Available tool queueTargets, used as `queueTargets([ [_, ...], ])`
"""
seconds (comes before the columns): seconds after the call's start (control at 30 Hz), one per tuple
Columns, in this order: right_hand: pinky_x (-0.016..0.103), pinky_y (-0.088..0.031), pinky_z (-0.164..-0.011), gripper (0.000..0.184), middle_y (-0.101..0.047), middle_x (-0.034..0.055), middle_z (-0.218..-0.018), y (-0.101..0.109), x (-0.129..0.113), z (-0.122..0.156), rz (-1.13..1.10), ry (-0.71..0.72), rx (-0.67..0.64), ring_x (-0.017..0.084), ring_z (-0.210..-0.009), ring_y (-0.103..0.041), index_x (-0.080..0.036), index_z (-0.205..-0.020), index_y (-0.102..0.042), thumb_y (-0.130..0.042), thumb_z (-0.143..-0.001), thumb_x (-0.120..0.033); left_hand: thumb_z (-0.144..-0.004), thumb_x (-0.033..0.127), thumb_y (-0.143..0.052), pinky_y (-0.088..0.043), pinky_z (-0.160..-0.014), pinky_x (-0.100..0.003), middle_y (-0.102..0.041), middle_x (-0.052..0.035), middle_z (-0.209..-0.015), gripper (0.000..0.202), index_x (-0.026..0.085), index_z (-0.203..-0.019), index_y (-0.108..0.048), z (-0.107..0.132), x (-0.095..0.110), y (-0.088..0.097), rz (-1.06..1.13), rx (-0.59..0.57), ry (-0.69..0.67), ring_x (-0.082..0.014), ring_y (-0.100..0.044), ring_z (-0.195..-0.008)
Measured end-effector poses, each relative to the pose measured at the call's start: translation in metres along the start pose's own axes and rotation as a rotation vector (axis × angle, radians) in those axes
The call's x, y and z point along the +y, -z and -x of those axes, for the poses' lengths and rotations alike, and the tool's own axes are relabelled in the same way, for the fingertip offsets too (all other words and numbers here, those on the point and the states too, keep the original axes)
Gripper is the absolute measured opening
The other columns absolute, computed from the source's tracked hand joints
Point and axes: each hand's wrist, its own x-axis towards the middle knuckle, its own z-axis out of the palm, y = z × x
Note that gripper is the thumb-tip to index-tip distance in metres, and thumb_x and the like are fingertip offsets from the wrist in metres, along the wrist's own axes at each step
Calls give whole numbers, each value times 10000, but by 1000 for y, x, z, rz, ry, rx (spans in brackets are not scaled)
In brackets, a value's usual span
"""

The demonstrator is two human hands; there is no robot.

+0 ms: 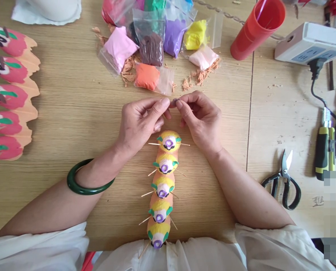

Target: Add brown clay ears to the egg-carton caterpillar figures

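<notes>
Hands (141, 119) — dark clay (174, 102) between them.

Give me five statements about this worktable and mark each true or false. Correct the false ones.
1. The right hand pinches a small dark piece. True.
2. The green bangle is on the right arm. False: the green bangle is on the left arm.
3. The black-handled shears lie with their blades apart. True.
4. In the picture, the red cup is left of the clay bags. False: the red cup is right of them.
5. Five yellow-topped faces form a row. True.
</notes>
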Motion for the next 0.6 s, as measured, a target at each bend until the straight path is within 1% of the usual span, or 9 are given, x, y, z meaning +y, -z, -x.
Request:
queueTargets([
  [0.07, 282, -505, -542, 371, -644, -7, -807, 0, 0, 0, 1, 16, 4, 115, -650, -539, -242, -838, -654, -759, -893, -594, -909, 481, -800, -252, -369, -241, -606, 15, -683, 254, 244, -817, -795, -1, -2, 1, 30, 34, -12, -35, -384, -444],
  [0.13, 284, -490, -532, 381, -620, -15, -786, 0, -1, 0, 24, 25, -10, 109, -626, -508, -239, -824, -655, -768, -884, -598, -885, 457, -835, -246, -375, -245, -609, 29, -678, 199, 259, -888, -815, -2, -6, 2, 9, 56, -34, -30, -383, -450],
  [0.27, 288, -463, -517, 411, -621, -13, -781, -1, -4, 1, 44, -13, -62, 112, -616, -483, -239, -822, -664, -781, -853, -632, -858, 475, -868, -242, -413, -260, -605, 61, -633, 245, 241, -879, -796, -6, -16, 7, -59, 79, -131, -21, -359, -474],
  [0.37, 278, -444, -512, 452, -607, -19, -782, -2, -6, 2, 35, -46, -53, 112, -623, -474, -239, -882, -670, -750, -851, -683, -864, 508, -854, -230, -437, -275, -554, 65, -600, 271, 245, -882, -795, -7, -18, 8, -70, 92, -174, -27, -351, -490],
  [0.47, 270, -426, -516, 450, -594, -26, -770, -3, -4, 3, 69, -52, -60, 107, -613, -453, -243, -887, -658, -748, -854, -682, -871, 489, -852, -225, -452, -269, -551, 56, -619, 260, 237, -890, -791, -5, -14, 7, -70, 105, -167, -27, -376, -512],
  [0.6, 281, -424, -535, 367, -618, -23, -780, -2, 1, 2, 105, -19, -97, 107, -614, -462, -238, -866, -652, -739, -908, -592, -887, 479, -838, -215, -424, -269, -575, 44, -652, 259, 225, -870, -786, -2, -6, 3, -30, 88, -108, -24, -375, -484],
])
